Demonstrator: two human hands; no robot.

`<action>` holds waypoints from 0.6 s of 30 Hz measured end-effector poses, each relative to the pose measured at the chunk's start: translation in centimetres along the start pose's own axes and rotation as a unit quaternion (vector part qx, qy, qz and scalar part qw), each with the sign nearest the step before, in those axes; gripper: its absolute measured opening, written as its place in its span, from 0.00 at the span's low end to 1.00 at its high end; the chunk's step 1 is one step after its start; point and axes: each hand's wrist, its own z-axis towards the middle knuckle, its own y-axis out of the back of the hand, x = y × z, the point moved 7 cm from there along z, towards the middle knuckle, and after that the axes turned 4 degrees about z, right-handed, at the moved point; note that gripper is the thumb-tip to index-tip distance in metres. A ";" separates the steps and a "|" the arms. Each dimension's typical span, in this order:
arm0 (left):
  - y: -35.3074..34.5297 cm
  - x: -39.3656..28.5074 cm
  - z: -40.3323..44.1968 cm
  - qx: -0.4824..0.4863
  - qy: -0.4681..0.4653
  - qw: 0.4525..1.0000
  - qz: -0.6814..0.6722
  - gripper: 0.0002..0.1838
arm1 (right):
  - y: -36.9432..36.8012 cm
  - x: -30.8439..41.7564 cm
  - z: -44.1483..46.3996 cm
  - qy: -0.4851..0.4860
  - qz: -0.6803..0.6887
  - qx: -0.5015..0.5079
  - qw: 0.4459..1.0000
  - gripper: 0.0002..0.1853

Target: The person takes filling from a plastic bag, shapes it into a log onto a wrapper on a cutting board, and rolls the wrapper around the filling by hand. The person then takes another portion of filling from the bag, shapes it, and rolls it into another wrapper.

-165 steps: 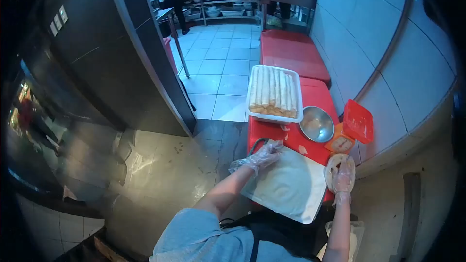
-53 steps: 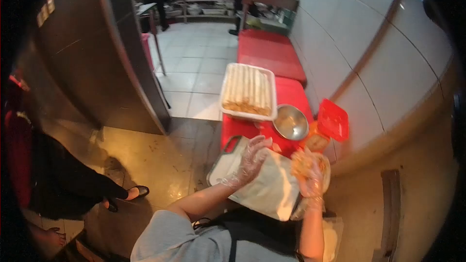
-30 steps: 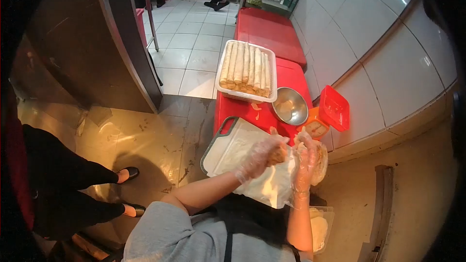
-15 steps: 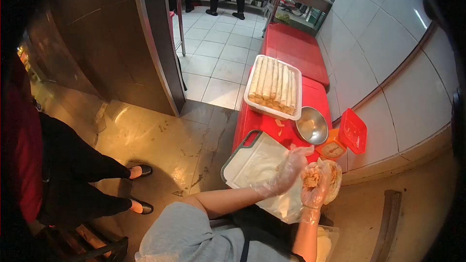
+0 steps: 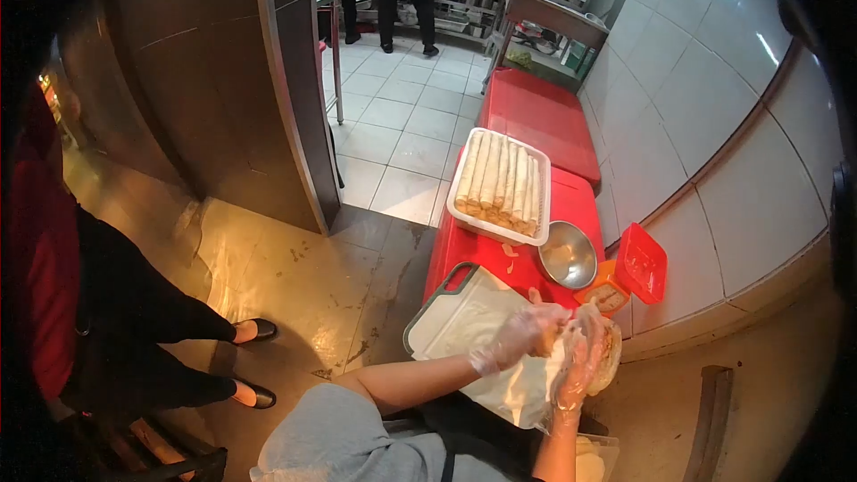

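Observation:
My left hand [image 5: 525, 337], in a clear plastic glove, is curled around a lump of orange-brown filling [image 5: 546, 343], partly hidden by the fingers. Facing it, my gloved right hand [image 5: 581, 359] has its fingers stretched upward, close beside the lump. Beneath both hands, a pale sheet lies over the white cutting board [image 5: 455, 311] with its dark-edged handle. A round container of filling [image 5: 611, 359] is just right of my right hand, partly covered by it.
A white tray of pale rolls [image 5: 500, 182], a metal bowl [image 5: 568, 255], an orange scale [image 5: 605, 289] and a red lid [image 5: 643, 262] stand on or beside the red surface [image 5: 544, 125]. A person [image 5: 134, 303] stands at left; others are at the back.
The filling lump, seen in my right hand half a second ago, is now between both hands, within my left fingers. My hands have come together. Another person has come close at left since the first frame.

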 end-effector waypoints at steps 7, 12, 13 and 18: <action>-3.5 -4.4 -1.2 -0.140 -0.225 0.785 0.560 0.53 | 2.7 -12.0 -3.2 -0.322 0.450 -0.023 0.833 0.25; 0.3 -1.3 0.3 -0.090 -0.132 0.968 0.192 0.39 | 2.0 -2.8 -0.7 -0.230 0.244 -0.110 0.936 0.16; 0.6 0.4 0.7 -0.081 -0.047 0.996 0.009 0.35 | 1.6 -1.2 -0.4 -0.109 0.183 -0.095 0.972 0.16; -0.1 5.3 -0.3 0.064 -0.122 0.990 0.015 0.28 | -4.7 3.7 -0.8 0.261 -0.407 0.209 0.850 0.19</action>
